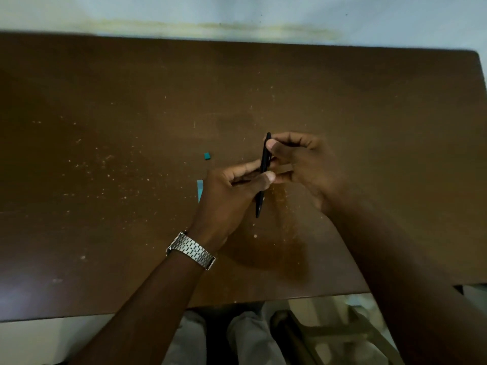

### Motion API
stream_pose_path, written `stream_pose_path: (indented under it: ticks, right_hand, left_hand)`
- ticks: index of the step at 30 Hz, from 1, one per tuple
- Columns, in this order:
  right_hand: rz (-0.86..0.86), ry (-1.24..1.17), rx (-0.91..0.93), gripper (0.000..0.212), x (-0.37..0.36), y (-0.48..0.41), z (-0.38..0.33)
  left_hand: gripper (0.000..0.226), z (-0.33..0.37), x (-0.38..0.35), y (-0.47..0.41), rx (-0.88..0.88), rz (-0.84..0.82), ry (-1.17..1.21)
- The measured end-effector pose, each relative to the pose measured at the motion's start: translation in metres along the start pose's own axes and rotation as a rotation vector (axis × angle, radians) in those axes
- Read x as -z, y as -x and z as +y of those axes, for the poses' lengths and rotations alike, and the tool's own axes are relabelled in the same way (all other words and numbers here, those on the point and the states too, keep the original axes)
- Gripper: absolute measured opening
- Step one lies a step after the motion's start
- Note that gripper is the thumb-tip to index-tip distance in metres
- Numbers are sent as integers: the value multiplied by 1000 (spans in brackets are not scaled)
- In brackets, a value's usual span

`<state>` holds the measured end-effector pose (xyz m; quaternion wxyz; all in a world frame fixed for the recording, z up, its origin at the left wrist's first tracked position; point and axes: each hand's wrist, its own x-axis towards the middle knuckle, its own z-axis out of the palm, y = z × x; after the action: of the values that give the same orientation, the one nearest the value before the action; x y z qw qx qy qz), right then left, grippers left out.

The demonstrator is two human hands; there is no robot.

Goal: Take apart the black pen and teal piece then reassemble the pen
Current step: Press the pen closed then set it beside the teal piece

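Black pen [264,164]: pinched by left hand [232,191] low, right hand [303,159] high; keep halves aligned, twist gently.

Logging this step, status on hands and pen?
Left hand and right hand both gripping black pen. Teal piece loose on table. Nothing obstructing.

Upright black pen [264,164], teal piece [207,155] apart

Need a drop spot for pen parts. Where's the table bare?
Bare: the table left of the left hand, and the strip right of the right hand. Crowded: mid-table, both hands on the black pen, small teal piece and light-blue strip beside them.
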<state>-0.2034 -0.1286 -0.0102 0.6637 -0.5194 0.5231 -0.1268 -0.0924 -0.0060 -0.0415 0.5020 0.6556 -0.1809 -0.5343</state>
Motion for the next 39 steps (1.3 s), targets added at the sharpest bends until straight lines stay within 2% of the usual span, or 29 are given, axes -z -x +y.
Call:
stream_pose_path:
  ticks: [5, 8, 12, 14, 19, 24, 26, 29, 32, 35, 39]
  right_hand:
    - [23, 13, -37, 18, 1, -5, 3]
    - [-25, 31, -23, 27, 2, -6, 4]
    - [-89, 30, -10, 37, 3, -8, 6]
    - [-63, 43, -21, 36, 2, -11, 10]
    - [45, 112, -32, 34, 0, -20, 21]
    - [57, 155, -12, 46, 3, -26, 29]
    - [33, 163, -11, 46, 4, -27, 30]
    - [-25, 122, -13, 40, 10, -27, 28]
    - [-50, 26, -39, 32, 17, -25, 24]
    - [-68, -82, -49, 26, 18, -19, 19]
    - [-240, -381, -34, 25, 16, -5, -1]
  left_hand:
    - [31, -5, 5, 2, 115, -44, 111]
    - [27, -6, 5, 2, 144, -31, 182]
    - [28, -8, 0, -1, 153, -2, 152]
    - [30, -10, -3, -3, 156, 27, 106]
    - [29, -15, -15, -14, 97, 104, -229]
    - [19, -16, -20, -17, 47, 85, -305]
    - [20, -17, -18, -18, 70, 33, -257]
    - [28, -15, -14, -17, 202, -64, -56]
    - [21, -11, -8, -10, 297, -157, 104]
    - [15, -4, -4, -3, 288, -213, 258]
    - [14, 10, -6, 4, 191, -250, 245]
